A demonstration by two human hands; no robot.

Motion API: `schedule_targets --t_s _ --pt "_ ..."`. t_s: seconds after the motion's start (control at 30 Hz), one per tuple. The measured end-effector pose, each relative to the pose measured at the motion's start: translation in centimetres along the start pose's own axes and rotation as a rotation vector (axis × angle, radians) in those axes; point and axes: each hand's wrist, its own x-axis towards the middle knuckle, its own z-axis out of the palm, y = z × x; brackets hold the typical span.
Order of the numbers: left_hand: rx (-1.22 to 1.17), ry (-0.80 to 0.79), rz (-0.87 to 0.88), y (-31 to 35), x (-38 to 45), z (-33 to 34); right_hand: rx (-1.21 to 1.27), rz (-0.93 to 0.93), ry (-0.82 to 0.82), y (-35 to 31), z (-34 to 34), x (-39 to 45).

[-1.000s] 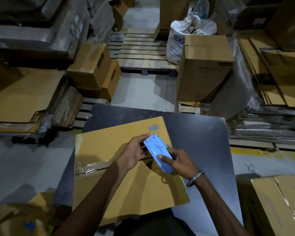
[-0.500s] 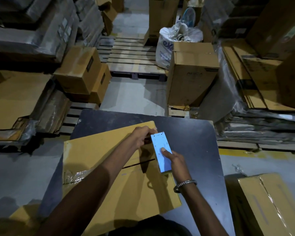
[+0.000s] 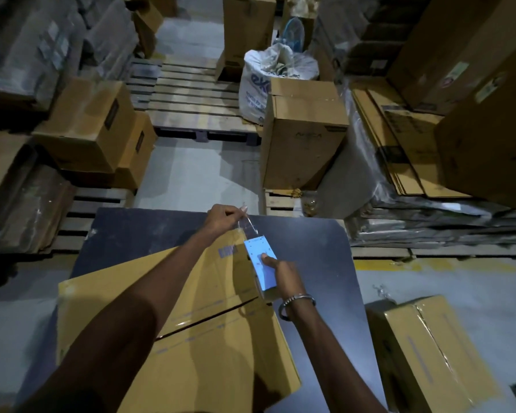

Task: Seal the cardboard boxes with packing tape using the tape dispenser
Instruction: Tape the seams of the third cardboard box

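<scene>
— Clear packing tape point(image 3: 248, 226), thin and floppy, stretching taut from the blue tape dispenser point(image 3: 261, 265) up to the left hand point(image 3: 224, 217). Pinching the free end between thumb and fingertips, other fingers curled in.

— And gripping the dispenser with the right hand point(image 3: 283, 278), thumb pressing on the flat blue face, fingers wrapping underneath, mostly hidden. Hovering just over the far right part of the flat cardboard box point(image 3: 176, 317), itself lying on the dark table point(image 3: 319, 251).

— Probably handling light, that dispenser, but rigid; judging the body the place to hold, well away from the cutter end.

— Tape likely sticking to itself if slackening, so keeping it tense, holding only the very tip. Likely tearing or wrinkling under a sideways pull.

— Box looking stiff yet thin, open seam point(image 3: 209, 318) showing as a dark slit across the middle. Likely sliding on the smooth tabletop under a drag.

— Worth pressing down on a flap beside the seam while laying the strip.
</scene>
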Motion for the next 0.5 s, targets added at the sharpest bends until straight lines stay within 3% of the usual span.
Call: schedule_targets --t_s 0.17,0.27,0.37,0.43,0.5 --pt "0.092 -0.074 -0.039 -3.3 1.9 -0.3 -0.090 0.037 0.017 -0.9 1.2 1.6" --pt "0.291 -0.140 -0.129 -3.8 2.8 -0.3 -0.222 -0.023 0.042 -0.7 2.2 2.2" --pt "0.568 -0.048 -0.314 -3.6 3.1 -0.4 -0.276 -0.048 0.071 -1.1 2.8 1.9" --pt "0.618 0.068 -0.215 -3.2 2.4 -0.7 -0.258 -0.032 0.082 -1.4 2.8 1.9" --pt "0.454 0.150 -0.010 -3.1 1.5 -0.1 -0.249 0.013 0.066 -1.8 2.5 2.0"
